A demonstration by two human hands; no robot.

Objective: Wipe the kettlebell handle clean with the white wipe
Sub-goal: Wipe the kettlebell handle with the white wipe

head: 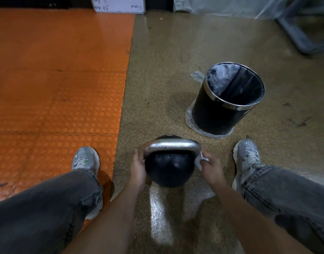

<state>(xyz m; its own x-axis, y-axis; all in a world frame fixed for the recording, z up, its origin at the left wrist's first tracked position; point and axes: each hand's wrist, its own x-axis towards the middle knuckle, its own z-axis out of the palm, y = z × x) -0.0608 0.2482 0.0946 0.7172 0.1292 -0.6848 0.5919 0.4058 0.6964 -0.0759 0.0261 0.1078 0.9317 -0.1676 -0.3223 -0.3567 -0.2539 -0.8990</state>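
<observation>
Two floor surfaces split the view: orange studded mat (56,79) on the left, speckled tan floor (166,70) on the right; the seam runs top to bottom about mid-frame. Legs in grey jeans (47,202) come in from both bottom corners, with a grey sneaker on the mat edge (86,159) and the other one (247,154) out on the tan side.

Next biggest is the black bin (225,105), silver rim, clear liner inside, sitting on a bit of plastic just beyond the right foot; a white box (119,4) with handwriting sits at the top edge.

Kettlebell (168,167) is between the feet on the tan floor, black ball, silver handle (172,145) on top, looks wet; a plastic sheet (161,213) lies just in front of it.

Left hand (138,166) is on the left side of the ball by the handle's base, fingers loose and cupped against it; right hand (212,169) has its fingers curled around the wipe (201,160), pressing it to the handle's right leg.
</observation>
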